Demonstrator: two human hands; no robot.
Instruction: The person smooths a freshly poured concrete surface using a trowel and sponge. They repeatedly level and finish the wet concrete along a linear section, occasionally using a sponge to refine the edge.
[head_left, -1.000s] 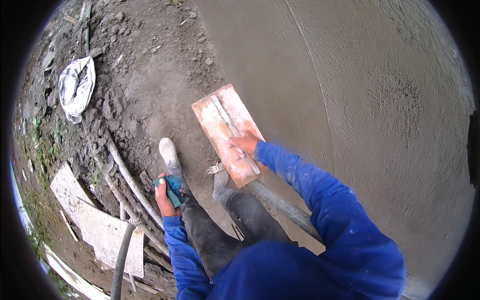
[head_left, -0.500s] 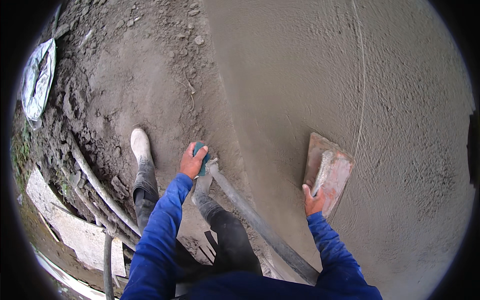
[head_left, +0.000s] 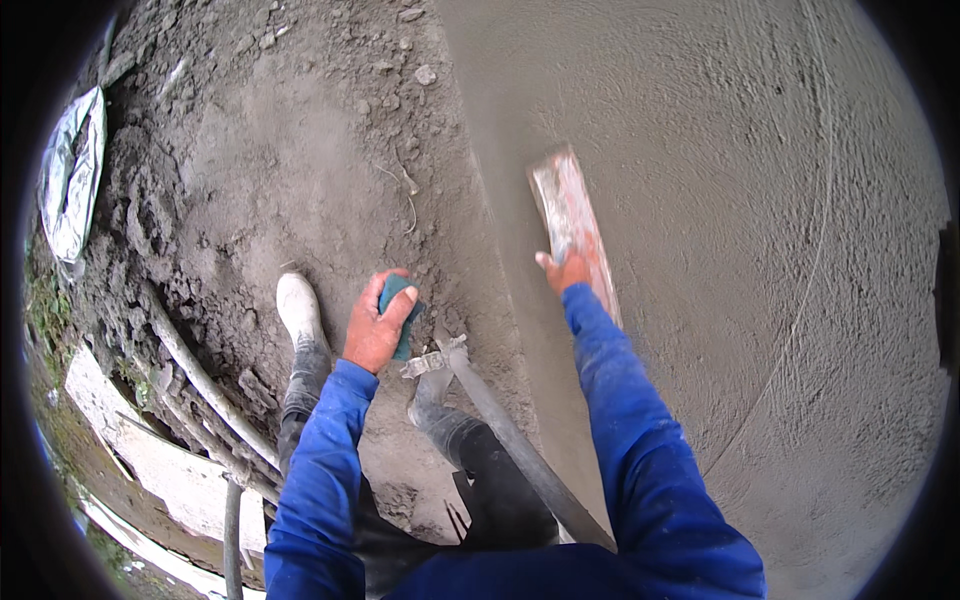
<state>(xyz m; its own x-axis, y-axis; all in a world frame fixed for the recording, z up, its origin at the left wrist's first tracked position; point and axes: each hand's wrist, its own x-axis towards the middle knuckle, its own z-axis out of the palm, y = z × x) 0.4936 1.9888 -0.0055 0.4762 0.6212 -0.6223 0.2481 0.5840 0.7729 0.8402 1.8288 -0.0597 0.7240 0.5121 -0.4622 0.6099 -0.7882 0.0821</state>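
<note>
Head view, looking down at your boots and both blue sleeves at the near edge. Near left, pale planks and old pipes lie on loose soil. Just ahead of your boots, your left hand is clamped around a green sponge, held over the dry earth beside a metal rail that marks the slab edge. To the right, your right hand is closed on the grip of a long reddish float, which rests on the wet grey concrete, pointing away from you. To smooth well, keep the float nearly flat, lift its leading edge slightly, and use light, overlapping arcs. Far left, a crumpled white sack lies on the dirt; whether anything is in it cannot be seen.
</note>
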